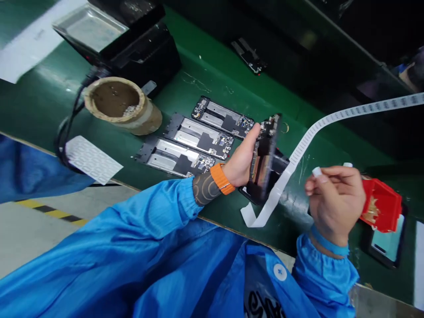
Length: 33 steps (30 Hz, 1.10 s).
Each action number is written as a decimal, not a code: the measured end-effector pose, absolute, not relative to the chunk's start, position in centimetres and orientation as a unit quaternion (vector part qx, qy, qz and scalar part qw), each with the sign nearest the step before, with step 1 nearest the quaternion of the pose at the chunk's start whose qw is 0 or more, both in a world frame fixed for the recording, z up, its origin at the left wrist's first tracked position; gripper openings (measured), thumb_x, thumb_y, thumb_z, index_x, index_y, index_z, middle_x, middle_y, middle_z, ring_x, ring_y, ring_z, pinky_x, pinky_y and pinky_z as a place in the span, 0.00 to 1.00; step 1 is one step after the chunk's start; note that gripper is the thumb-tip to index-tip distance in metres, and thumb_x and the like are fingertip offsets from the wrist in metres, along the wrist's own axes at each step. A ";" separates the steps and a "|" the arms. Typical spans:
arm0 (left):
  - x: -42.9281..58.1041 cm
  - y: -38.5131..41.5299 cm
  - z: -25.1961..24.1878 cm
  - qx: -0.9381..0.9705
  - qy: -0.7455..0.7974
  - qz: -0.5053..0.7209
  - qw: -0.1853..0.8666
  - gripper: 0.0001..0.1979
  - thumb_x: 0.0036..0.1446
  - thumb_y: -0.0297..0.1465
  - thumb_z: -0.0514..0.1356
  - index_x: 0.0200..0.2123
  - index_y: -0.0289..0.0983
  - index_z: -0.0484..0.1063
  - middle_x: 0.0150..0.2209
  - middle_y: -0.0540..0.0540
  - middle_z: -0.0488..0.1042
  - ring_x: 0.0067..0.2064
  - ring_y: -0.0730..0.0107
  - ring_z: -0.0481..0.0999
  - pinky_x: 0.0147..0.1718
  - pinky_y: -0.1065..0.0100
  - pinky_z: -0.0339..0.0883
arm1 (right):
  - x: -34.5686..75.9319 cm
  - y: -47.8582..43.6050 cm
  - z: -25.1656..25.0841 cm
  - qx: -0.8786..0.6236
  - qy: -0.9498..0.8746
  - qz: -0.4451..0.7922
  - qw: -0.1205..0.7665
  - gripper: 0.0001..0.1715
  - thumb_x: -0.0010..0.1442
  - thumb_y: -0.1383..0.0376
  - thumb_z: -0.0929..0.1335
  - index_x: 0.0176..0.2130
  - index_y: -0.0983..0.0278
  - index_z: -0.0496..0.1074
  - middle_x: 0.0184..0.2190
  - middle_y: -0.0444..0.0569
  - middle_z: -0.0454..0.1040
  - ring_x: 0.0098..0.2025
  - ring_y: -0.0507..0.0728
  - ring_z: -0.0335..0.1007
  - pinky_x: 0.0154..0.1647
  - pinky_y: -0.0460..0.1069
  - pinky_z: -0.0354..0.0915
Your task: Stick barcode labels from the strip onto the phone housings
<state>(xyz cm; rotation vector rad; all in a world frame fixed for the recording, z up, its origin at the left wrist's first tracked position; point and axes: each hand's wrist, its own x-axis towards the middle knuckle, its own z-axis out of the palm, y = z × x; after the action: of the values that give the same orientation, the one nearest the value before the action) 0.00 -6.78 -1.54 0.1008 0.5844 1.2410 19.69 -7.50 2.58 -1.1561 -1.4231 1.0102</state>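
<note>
My left hand (243,157) grips an opened phone (264,161), tilted on edge with its inner parts showing. My right hand (338,201) is raised to the right of it, fingers curled with thumb and forefinger close together. White bits cover or sit at two of its fingertips; whether it pinches anything I cannot make out. Between the hands runs a long white strip of printed labels (309,137), its loose end curling near the bench edge. Three opened phone bodies (179,157) lie side by side left of my left hand.
A cardboard tube (150,117) with bits inside stands before a black device (155,57) topped by a metal tray. A label sheet (92,159) overhangs the left edge. Another opened phone (250,55) lies behind. A red bin (386,203) and a lit phone (389,240) are at right.
</note>
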 end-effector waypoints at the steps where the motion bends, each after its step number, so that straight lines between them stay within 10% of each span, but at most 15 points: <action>1: -0.3 -6.8 -1.4 0.044 0.269 0.556 0.785 0.21 0.70 0.42 0.49 0.50 0.36 0.76 0.18 0.52 0.62 0.16 0.72 0.62 0.20 0.69 0.61 | 18.6 -8.5 2.8 -0.440 -0.592 0.510 0.443 0.06 0.61 0.69 0.72 0.38 0.61 0.71 0.27 0.40 0.74 0.23 0.50 0.70 0.23 0.45 0.65; 6: -1.8 -6.7 -1.3 0.035 0.219 0.518 0.826 0.23 0.71 0.30 0.39 0.50 0.36 0.74 0.17 0.54 0.52 0.15 0.76 0.48 0.16 0.71 0.44 | 14.2 -12.1 2.4 -0.324 -0.591 0.692 0.257 0.02 0.69 0.66 0.67 0.41 0.59 0.67 0.28 0.39 0.69 0.25 0.48 0.68 0.24 0.44 0.63; 11: -1.5 -8.0 -2.4 0.011 0.208 0.497 0.842 0.15 0.69 0.33 0.49 0.52 0.37 0.70 0.23 0.50 0.62 0.20 0.73 0.60 0.19 0.69 0.57 | 13.3 -12.4 0.9 -0.376 -0.641 0.600 0.295 0.05 0.70 0.67 0.66 0.40 0.58 0.63 0.29 0.38 0.66 0.26 0.48 0.65 0.27 0.45 0.62; 25: -1.6 -7.0 -3.2 0.030 0.272 0.514 0.813 0.23 0.69 0.45 0.48 0.57 0.39 0.70 0.18 0.53 0.56 0.16 0.73 0.50 0.16 0.67 0.50 | 13.9 -11.5 0.3 -0.373 -0.575 0.567 0.457 0.06 0.67 0.68 0.68 0.43 0.59 0.67 0.28 0.40 0.69 0.24 0.49 0.66 0.23 0.47 0.65; 33: -0.7 -7.7 -0.9 0.070 0.299 0.617 0.725 0.20 0.73 0.38 0.44 0.39 0.35 0.71 0.20 0.53 0.59 0.19 0.76 0.60 0.18 0.74 0.56 | 14.4 -11.0 -1.0 -0.331 -0.815 0.243 0.410 0.30 0.55 0.57 0.77 0.55 0.57 0.70 0.56 0.55 0.68 0.54 0.67 0.73 0.53 0.66 0.74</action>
<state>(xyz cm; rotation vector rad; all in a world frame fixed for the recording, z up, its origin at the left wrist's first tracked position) -0.69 -7.75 -0.90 0.1548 0.6605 1.3609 14.42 -11.00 -0.99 -0.8327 -2.0513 0.6124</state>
